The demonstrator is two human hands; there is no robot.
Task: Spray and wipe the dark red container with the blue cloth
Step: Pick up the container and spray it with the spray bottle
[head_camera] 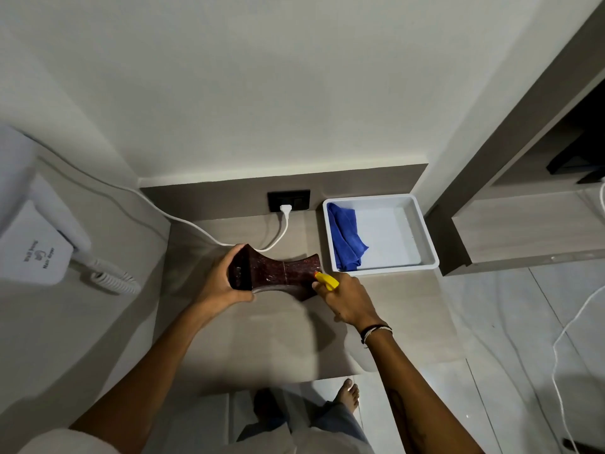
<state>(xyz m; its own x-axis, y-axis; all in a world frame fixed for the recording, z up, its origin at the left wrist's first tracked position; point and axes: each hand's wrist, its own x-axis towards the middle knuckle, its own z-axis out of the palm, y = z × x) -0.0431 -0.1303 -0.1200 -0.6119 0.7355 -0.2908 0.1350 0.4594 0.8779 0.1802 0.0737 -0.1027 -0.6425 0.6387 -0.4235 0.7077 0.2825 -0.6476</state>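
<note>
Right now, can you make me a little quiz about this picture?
1. True or false: the blue cloth lies in the white tray.
2. Which hand grips the dark red container?
A. left hand
B. right hand
3. What colour is the spray bottle's nozzle?

Key: 1 true; 2 A; 3 yellow.

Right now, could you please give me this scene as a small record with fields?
left hand: holds dark red container on its side above the counter
right hand: grips yellow spray nozzle, aimed at the container
blue cloth: lies unused in white tray
stage: spraying, wiping not yet begun
</note>
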